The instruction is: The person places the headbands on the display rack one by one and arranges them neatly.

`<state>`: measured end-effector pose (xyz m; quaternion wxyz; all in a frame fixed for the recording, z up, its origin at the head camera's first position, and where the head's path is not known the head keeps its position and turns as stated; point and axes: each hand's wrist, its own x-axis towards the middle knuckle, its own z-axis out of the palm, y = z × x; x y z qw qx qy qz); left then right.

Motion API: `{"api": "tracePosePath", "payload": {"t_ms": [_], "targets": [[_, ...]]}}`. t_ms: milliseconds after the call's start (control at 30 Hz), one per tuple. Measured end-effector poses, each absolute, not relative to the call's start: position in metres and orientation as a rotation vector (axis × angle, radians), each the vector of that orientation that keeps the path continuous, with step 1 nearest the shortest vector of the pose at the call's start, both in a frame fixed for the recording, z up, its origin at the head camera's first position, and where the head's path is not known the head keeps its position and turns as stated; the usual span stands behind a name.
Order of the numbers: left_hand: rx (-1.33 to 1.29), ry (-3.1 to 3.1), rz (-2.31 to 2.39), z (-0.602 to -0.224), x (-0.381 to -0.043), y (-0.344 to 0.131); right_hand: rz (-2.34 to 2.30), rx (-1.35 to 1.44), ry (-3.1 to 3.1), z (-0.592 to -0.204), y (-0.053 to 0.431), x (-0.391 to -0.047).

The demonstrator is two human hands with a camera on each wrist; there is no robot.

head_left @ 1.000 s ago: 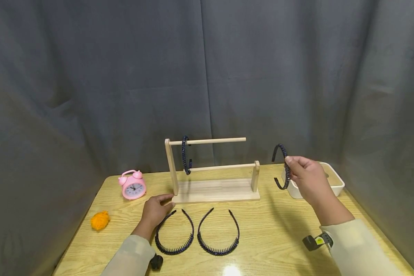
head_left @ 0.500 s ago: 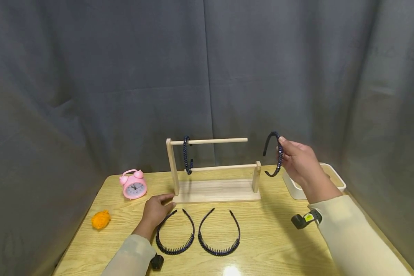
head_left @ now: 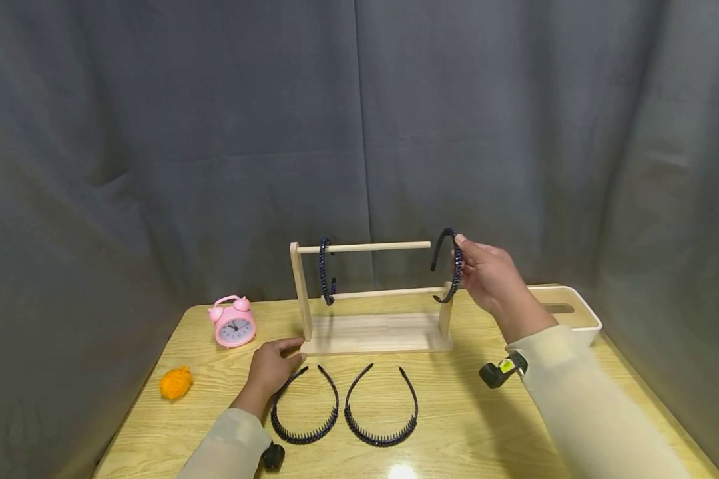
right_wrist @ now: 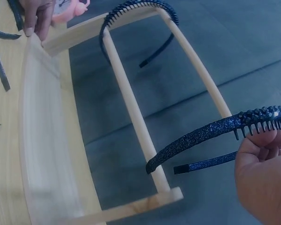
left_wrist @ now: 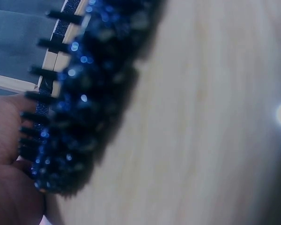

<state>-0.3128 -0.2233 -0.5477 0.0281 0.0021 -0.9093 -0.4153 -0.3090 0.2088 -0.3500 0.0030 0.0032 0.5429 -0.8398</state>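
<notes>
My right hand (head_left: 491, 276) pinches a dark blue, glittery toothed headband (head_left: 458, 266) by its thick toothed middle. The headband stands upright by the right, free end of the upper rod of a wooden rack (head_left: 374, 332), its open ends toward the left. In the right wrist view, one arm of the held headband (right_wrist: 192, 140) overlaps the lower rod (right_wrist: 131, 103). Another such headband (head_left: 323, 269) hangs over both rods near the left post. My left hand (head_left: 269, 366) holds the front left corner of the rack's base. Its wrist view shows a blurred headband (left_wrist: 89, 108) up close.
Two more headbands, one on the left (head_left: 305, 436) and one on the right (head_left: 380, 440), lie on the table before the rack. A pink alarm clock (head_left: 235, 329) and an orange pompom (head_left: 176, 382) are at left. A white box (head_left: 575, 309) stands behind my right arm.
My right hand has carried the headband leftward and up from near the white box to the free end of the upper rod. My left hand has stayed at the base corner.
</notes>
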Motion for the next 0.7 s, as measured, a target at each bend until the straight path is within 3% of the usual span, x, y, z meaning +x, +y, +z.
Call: {"api": "tracePosePath", "payload": {"t_ms": [700], "targets": [[-0.008,-2.798,-1.246,-0.547,-0.312,-0.221,-2.448,0.032,1.849,-0.367,0.155,-0.333]]}}
